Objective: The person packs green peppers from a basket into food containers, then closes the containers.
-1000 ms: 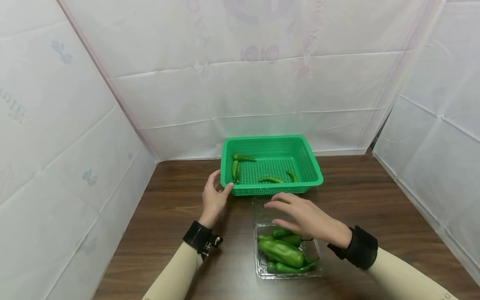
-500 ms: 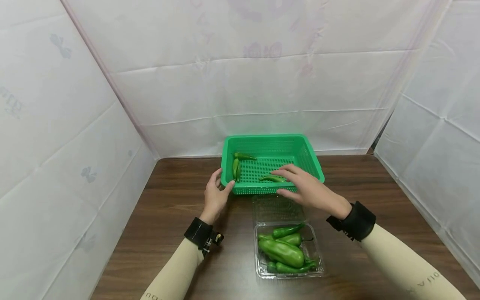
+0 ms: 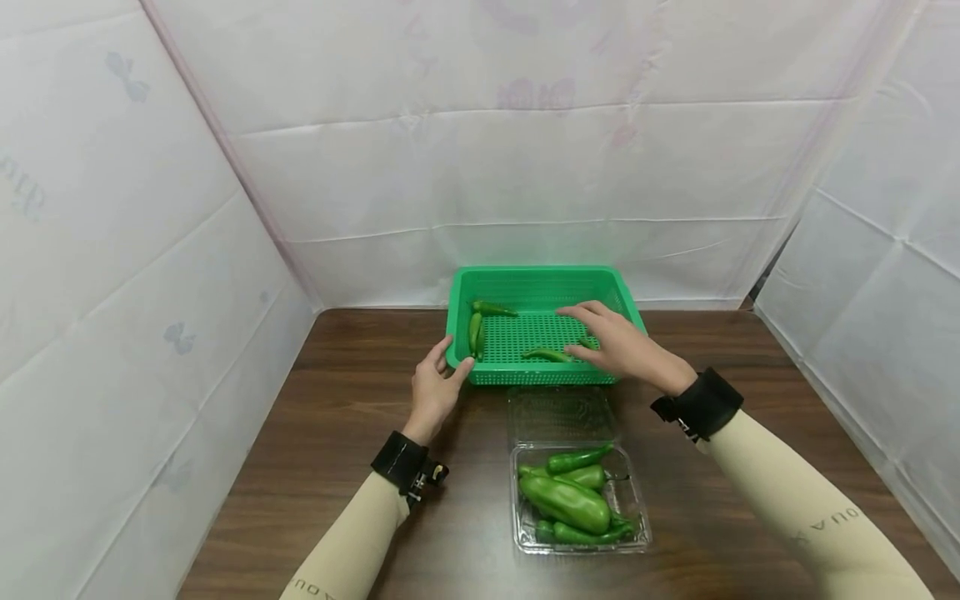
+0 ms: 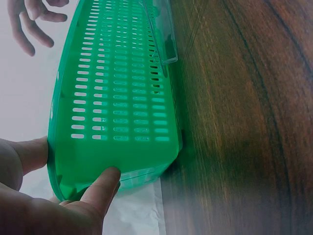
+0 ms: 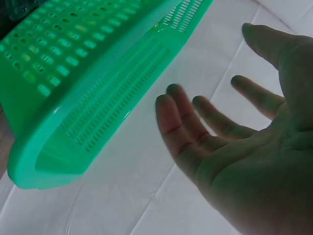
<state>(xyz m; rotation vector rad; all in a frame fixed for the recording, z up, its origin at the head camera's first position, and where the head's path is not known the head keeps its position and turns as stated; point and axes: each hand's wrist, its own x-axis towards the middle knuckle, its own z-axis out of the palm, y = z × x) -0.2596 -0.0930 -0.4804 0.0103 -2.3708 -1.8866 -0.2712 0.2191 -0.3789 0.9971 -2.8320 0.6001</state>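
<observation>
The head view, unlike left wrist, shows peppers (image 3: pixel 475 333) in the green basket (image 3: pixel 536 377). Your left hand (image 3: pixel 435 392) grips its corner; your right hand (image 3: pixel 624 346) hovers empty, fingers spread.

Right hand (image 5: pixel 249 152): fingers relaxed | green perforated basket (image 5: pixel 58 110): apart from the fingertips | white sheet (image 5: pixel 132 196): behind both

Cream sleeves (image 3: pixel 780 475) bear dark printed lettering (image 3: pixel 832 521); broad black wristbands (image 3: pixel 400 458) cross the cuffs, and a small dark device (image 3: pixel 432 474) juts from the left band.
</observation>
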